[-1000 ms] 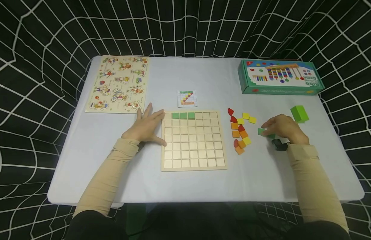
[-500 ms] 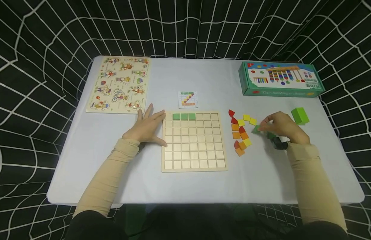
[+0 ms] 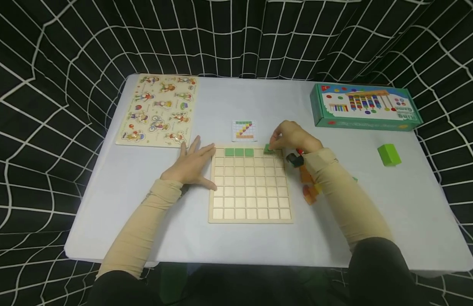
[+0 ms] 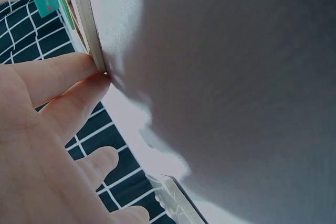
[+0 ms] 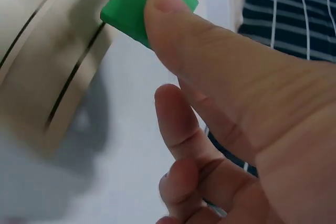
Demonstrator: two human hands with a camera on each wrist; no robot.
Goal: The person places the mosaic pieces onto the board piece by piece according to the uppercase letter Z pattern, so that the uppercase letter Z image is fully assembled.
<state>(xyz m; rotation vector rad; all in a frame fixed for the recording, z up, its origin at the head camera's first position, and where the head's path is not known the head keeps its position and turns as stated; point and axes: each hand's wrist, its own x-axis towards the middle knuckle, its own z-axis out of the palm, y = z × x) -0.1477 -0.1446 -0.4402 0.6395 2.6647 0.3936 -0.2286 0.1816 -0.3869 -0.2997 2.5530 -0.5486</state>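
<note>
A wooden grid board (image 3: 250, 191) lies in the middle of the table, with three green square tiles (image 3: 239, 152) side by side in its top row. My right hand (image 3: 295, 137) pinches another green square tile (image 5: 123, 14) between thumb and finger, above the top row near the board's right corner. The held tile looks tilted in the right wrist view. Fingers spread, my left hand (image 3: 188, 168) touches the board's left edge; in the left wrist view two fingertips meet the board's edge (image 4: 94, 51). Behind the board lies a small printed pattern card (image 3: 244, 131).
Loose orange, yellow and red tiles (image 3: 309, 193) lie right of the board, partly hidden by my right forearm. A picture puzzle board (image 3: 160, 111) is at back left. A green toy box (image 3: 368, 106) stands at back right, with a green block (image 3: 389, 154) nearer.
My right hand picked up a green tile from the right side of the table and carried it left to the board's top row. The left hand stays at the board's edge.
</note>
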